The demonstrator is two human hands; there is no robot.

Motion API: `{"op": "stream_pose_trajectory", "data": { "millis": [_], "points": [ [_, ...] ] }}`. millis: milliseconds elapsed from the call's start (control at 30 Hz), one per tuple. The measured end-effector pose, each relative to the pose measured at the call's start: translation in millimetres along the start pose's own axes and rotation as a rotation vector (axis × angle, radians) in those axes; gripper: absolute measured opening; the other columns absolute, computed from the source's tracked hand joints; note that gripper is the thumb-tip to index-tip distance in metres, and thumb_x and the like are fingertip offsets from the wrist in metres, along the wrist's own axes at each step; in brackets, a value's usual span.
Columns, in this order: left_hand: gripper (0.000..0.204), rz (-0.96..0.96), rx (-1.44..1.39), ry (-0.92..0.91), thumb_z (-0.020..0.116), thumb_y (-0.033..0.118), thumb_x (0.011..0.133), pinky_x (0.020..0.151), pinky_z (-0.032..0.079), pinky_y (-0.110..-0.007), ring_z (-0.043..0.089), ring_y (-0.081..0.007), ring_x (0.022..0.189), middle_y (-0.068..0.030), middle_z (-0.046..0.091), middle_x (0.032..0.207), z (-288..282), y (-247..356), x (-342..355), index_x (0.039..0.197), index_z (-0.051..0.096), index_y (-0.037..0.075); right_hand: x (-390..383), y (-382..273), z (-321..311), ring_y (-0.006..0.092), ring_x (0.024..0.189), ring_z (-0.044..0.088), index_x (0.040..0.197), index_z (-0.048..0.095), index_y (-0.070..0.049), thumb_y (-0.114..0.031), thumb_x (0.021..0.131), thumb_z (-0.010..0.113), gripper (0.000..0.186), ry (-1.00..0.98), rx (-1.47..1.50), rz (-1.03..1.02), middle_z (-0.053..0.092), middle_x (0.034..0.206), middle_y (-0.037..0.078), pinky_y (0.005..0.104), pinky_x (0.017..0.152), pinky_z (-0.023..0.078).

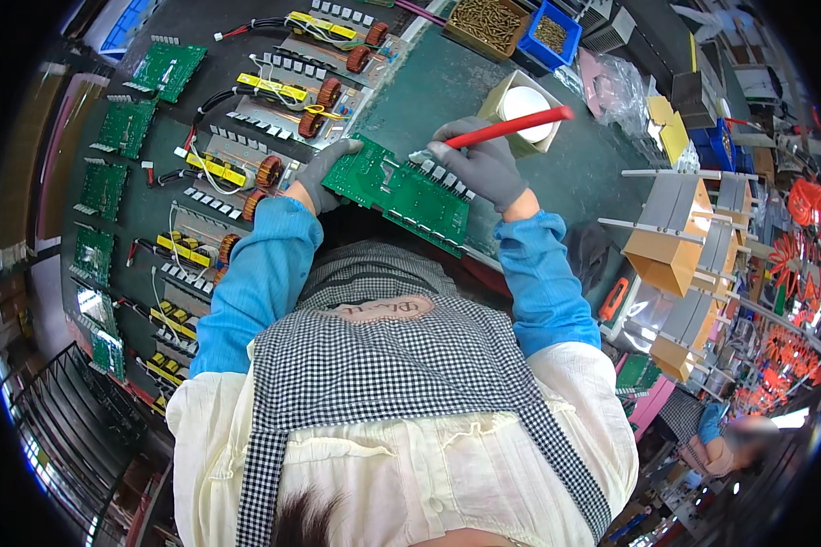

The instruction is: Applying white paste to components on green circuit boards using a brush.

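A green circuit board [365, 180] is held tilted in front of me, with a row of white-topped parts along its far right edge. My left hand [324, 175], in a grey glove, grips its left end. The grey-gloved right hand [486, 173] is closed round a brush with a thick red handle [511, 128]. The brush's pale tip meets the row of parts on the board, partly hidden by my fingers. Just beyond my right hand, a white round container [525, 108] stands in an open box [495, 98].
Power assemblies with yellow transformers [272, 87] and copper coils [311, 121] line the left side, beside several green boards [123, 126]. A brown bin of screws [486, 25] and a blue bin [551, 36] stand at the back. Metal-and-orange housings [670, 232] are at right; another person [716, 451] is beyond.
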State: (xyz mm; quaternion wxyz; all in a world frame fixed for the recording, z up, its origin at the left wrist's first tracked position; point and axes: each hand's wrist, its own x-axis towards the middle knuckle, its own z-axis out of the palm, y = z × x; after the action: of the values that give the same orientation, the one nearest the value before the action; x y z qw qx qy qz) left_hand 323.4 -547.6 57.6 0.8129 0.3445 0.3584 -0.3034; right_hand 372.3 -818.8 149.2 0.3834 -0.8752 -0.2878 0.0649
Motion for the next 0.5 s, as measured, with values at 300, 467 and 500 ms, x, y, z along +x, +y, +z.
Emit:
{"op": "stream_pose_trajectory", "data": {
  "millis": [300, 467, 500],
  "points": [
    [0.037, -0.007, 0.006, -0.050, 0.066, 0.030, 0.090, 0.088, 0.057, -0.038, 0.069, -0.0232, 0.095, -0.0092, 0.069, 0.110, 2.3, 0.8, -5.3, 0.119, 0.059, 0.008, -2.3, 6.4, 2.0, 0.0289, 0.083, 0.064, 0.092, 0.071, -0.005, -0.027, 0.085, 0.073, 0.023, 0.074, 0.082, 0.015, 0.067, 0.086, 0.012, 0.0385, 0.075, 0.050],
    [0.038, -0.024, -0.020, -0.025, 0.068, 0.031, 0.089, 0.088, 0.056, -0.039, 0.069, -0.0237, 0.095, -0.0086, 0.069, 0.110, -2.6, 0.1, 2.8, 0.118, 0.060, 0.009, -2.5, 9.9, 8.8, 0.0258, 0.081, 0.064, 0.095, 0.070, -0.004, -0.025, 0.086, 0.074, 0.023, 0.048, -0.019, -0.024, 0.067, 0.087, 0.011, 0.0359, 0.073, 0.051],
    [0.039, -0.021, -0.007, -0.030, 0.068, 0.032, 0.088, 0.088, 0.056, -0.040, 0.069, -0.0240, 0.095, -0.0083, 0.069, 0.110, -4.1, 0.3, 3.7, 0.118, 0.060, 0.009, -2.7, 9.8, 7.1, 0.0258, 0.081, 0.064, 0.095, 0.070, -0.004, -0.025, 0.086, 0.074, 0.023, 0.048, -0.017, -0.024, 0.067, 0.087, 0.011, 0.0359, 0.073, 0.051]
  ]
}}
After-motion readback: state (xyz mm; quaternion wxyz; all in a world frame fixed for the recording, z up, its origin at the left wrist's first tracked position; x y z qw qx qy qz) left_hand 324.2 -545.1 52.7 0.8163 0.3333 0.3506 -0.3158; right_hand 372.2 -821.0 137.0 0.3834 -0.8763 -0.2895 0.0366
